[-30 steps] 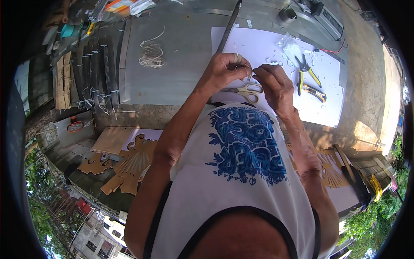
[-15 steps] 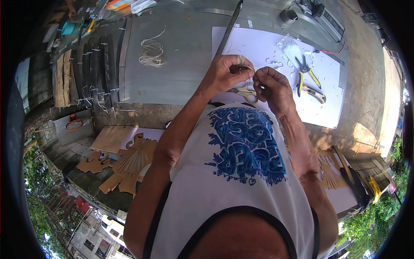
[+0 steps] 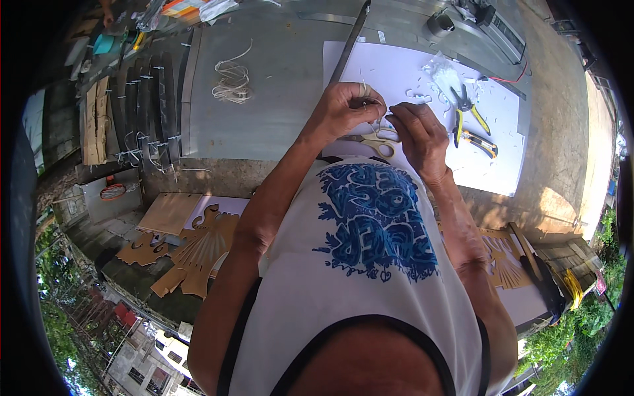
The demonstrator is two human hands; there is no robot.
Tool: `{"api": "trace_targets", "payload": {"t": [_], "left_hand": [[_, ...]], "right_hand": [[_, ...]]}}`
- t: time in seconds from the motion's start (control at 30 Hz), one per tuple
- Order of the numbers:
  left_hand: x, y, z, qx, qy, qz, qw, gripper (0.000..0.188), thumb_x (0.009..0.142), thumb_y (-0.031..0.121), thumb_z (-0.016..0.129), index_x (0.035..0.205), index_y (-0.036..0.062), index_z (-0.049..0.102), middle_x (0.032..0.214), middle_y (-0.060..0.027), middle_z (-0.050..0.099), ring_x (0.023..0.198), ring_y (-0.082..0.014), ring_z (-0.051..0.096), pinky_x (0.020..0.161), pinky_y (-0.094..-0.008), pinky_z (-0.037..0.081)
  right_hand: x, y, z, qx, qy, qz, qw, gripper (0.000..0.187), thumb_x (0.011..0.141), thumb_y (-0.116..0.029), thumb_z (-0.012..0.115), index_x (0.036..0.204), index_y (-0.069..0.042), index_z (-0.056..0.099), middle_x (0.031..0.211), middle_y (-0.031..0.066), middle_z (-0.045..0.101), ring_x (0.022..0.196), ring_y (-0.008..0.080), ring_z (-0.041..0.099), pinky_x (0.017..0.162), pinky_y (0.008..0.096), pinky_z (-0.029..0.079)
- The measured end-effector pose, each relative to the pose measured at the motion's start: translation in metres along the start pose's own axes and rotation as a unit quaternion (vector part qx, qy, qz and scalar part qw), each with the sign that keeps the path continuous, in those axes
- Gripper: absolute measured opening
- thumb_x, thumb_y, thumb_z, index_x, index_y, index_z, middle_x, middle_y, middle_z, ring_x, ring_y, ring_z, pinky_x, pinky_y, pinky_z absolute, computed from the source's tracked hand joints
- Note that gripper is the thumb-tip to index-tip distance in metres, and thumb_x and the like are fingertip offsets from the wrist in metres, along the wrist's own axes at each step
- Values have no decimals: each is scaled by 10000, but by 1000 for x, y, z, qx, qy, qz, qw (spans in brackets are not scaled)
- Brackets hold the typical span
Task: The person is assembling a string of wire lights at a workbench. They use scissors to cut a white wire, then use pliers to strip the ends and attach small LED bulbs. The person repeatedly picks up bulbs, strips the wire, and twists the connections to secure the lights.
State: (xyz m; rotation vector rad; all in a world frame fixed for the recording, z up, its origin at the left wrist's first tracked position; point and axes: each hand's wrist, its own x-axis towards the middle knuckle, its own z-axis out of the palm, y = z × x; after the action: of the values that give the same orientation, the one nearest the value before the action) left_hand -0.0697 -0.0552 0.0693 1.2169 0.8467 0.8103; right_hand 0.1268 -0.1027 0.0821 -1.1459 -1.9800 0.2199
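Note:
My left hand (image 3: 347,111) is closed around a long dark strip (image 3: 351,43) that slants up and away over the table. Thin pale cord (image 3: 361,76) shows at its curled fingers and loops near the fingertips. Just to the right, my right hand (image 3: 420,140) has its thumb and fingers pressed together, close to the left fingertips; whatever they pinch is hidden. Scissors with pale handles (image 3: 380,146) lie below, between my hands and my shirt. Pliers with yellow-and-black handles (image 3: 467,113) and a yellow-and-black utility knife (image 3: 480,143) rest beyond my right hand.
A white sheet (image 3: 495,171) covers part of the grey metal table (image 3: 264,138), scattered with small clippings and a clear plastic bag (image 3: 441,71). A pale cord bundle (image 3: 232,84) lies left. Dark strips with white ties (image 3: 148,109) line the left side. Brown cut-out panels (image 3: 205,247) sit nearer.
My right hand has shifted slightly, its fingers now straighter and a little lower against the left fingertips. More of the scissors shows. My left hand stays nearly in place with the strip.

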Motion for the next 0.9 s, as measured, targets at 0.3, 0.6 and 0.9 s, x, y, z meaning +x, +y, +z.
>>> {"api": "trace_targets", "payload": {"t": [0.3, 0.6, 0.9], "left_hand": [[-2, 11, 5, 138, 20, 39, 990, 137, 865, 113, 735, 917, -14, 744, 795, -47, 713, 672, -88, 639, 630, -220, 519], [2, -1, -2, 51, 7, 4, 999, 143, 852, 106, 741, 929, -14, 743, 813, -67, 716, 708, -109, 660, 655, -236, 532], [2, 1, -1, 93, 6, 44, 995, 134, 856, 115, 744, 922, -1, 749, 793, -48, 719, 690, -85, 644, 629, -225, 507]], "right_hand": [[1, 8, -5, 550, -102, 510, 653, 185, 977, -177, 630, 972, 6, 650, 719, 45, 611, 587, 105, 565, 524, 243, 428], [-3, -2, 1, 58, -32, 122, 990, 238, 811, -18, 756, 1024, -38, 652, 950, 87, 673, 771, 258, 677, 656, 350, 558], [-2, -4, 1, 90, -39, 122, 988, 122, 862, -20, 704, 977, -25, 663, 835, 90, 657, 687, 228, 668, 582, 330, 522]]}}
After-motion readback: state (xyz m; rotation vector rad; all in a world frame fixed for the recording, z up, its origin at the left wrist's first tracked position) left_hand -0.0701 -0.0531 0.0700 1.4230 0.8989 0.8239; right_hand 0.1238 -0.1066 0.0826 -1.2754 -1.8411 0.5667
